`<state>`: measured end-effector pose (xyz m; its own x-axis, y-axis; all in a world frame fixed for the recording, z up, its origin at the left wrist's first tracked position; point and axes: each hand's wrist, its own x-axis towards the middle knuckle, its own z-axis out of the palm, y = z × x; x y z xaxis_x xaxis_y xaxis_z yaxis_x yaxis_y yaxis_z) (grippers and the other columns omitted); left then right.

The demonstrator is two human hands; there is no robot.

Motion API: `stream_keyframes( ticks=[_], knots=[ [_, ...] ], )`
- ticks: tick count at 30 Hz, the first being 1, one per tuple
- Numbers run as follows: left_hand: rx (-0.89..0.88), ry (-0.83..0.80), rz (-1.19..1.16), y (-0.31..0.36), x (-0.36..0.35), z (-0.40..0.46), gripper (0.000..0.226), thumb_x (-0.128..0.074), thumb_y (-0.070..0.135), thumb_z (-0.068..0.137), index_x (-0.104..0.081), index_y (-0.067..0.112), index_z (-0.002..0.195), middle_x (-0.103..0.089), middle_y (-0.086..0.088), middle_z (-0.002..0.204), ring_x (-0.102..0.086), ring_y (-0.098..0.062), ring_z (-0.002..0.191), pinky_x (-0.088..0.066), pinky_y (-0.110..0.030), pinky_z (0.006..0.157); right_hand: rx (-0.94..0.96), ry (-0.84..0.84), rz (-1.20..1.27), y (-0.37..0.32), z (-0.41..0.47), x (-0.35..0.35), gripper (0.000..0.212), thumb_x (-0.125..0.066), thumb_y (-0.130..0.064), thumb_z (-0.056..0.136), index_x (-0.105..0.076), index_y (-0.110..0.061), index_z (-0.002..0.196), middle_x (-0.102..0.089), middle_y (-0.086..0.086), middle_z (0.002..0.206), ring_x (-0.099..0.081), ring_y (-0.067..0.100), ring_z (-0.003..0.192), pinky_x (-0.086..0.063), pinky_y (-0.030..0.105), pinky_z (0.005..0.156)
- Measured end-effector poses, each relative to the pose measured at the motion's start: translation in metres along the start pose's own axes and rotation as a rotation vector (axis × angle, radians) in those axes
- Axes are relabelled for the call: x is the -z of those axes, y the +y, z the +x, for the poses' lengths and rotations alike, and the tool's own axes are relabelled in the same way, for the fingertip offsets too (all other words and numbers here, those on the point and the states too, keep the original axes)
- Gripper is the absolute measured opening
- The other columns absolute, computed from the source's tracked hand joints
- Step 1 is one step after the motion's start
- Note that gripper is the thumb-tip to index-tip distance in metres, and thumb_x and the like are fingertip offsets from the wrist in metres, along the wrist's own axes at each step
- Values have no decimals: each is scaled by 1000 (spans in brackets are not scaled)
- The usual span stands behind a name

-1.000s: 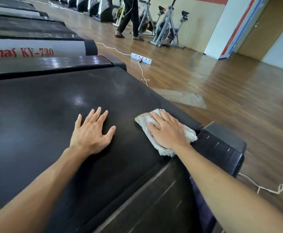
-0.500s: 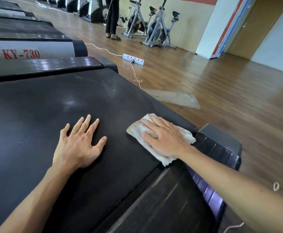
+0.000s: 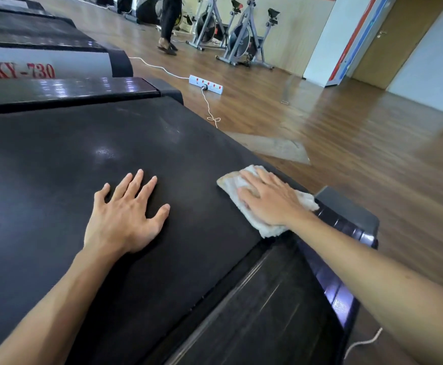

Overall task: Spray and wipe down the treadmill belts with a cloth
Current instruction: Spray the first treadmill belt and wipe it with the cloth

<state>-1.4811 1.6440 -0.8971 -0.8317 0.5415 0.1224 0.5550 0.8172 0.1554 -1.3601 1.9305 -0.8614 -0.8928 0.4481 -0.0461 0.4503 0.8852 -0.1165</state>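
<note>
Treadmill belt (image 3: 57,180), black, matte, fills the foreground w/ a faint sheen near its centre. Wood floor (image 3: 346,154) beyond; white power strip (image 3: 206,84) on it, 2 spin bikes (image 3: 241,35) by the far wall, a person's legs (image 3: 167,22) nearby. Cloth (image 3: 265,229), off-white, crumpled, lies at the belt's rear right edge. We note right hand (image 3: 270,201) flat on it, fingers straight. Left hand (image 3: 125,217) splayed flat on bare belt, apart from cloth.
</note>
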Motion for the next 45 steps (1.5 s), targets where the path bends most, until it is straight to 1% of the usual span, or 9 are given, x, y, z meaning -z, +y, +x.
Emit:
stream_keyframes(
  ticks=[4,7,11,19,22,25,33,40,45],
  knots=[
    [2,-16,11,1,2,-1,75,-13,69,95,-4,35,162,5,7,171,8,-9,156,-2,-43,125,-284,28,14,-4,43,8,65,-22,-59,94,-21,-48,158,-14,-5,171,-16,28,156,-17,57,122],
    [2,-19,2,1,1,-1,76,-14,68,96,-5,35,163,5,6,171,7,-10,156,-3,-45,125,-70,55,-18,-34,41,-1,56,-25,-53,94,-36,-44,148,-33,-3,158,-30,27,148,-26,49,119],
    [-5,-22,-9,2,3,-3,74,-17,68,97,-6,34,163,4,5,171,6,-11,157,-2,-46,125,206,-31,9,-39,1,-4,77,-22,-68,85,-23,-47,159,-9,-18,171,-11,10,157,-17,41,125],
    [-9,-4,-3,2,0,-1,74,-20,67,98,-8,33,162,2,4,171,4,-12,157,-3,-47,125,-241,105,10,-26,35,3,52,-28,-56,95,-38,-48,145,-34,-3,159,-33,30,145,-29,60,114],
    [-6,-9,-15,2,1,-1,73,-21,67,98,-9,34,162,2,5,171,5,-11,157,-2,-47,125,-18,84,8,-50,33,-1,53,-24,-56,90,-42,-47,139,-38,-2,156,-38,30,142,-36,55,111],
    [-6,-10,-25,1,1,-1,73,-21,67,98,-9,35,162,2,6,171,5,-11,157,-1,-46,126,164,-5,21,-57,9,-8,75,-22,-68,84,-25,-50,156,-14,-14,171,-18,19,156,-24,53,121],
    [-9,9,-17,1,0,-1,73,-20,68,98,-9,36,162,1,6,171,4,-11,157,-2,-45,126,-142,87,29,-16,38,3,69,-18,-65,81,-33,-53,148,-27,-7,164,-31,28,147,-28,59,115],
    [-8,3,-15,-1,0,0,73,-21,69,96,-10,38,162,1,8,171,3,-9,156,-2,-43,126,251,-13,21,-19,16,-4,76,-18,-76,84,-22,-54,156,-10,-22,170,-15,14,157,-21,53,124],
    [12,8,-23,2,4,0,75,-18,71,94,-11,40,161,0,10,171,3,-7,156,-2,-40,125,201,22,30,-10,50,-4,69,-25,-71,90,-22,-54,156,-10,-21,170,-14,16,156,-17,57,124]
  ],
)
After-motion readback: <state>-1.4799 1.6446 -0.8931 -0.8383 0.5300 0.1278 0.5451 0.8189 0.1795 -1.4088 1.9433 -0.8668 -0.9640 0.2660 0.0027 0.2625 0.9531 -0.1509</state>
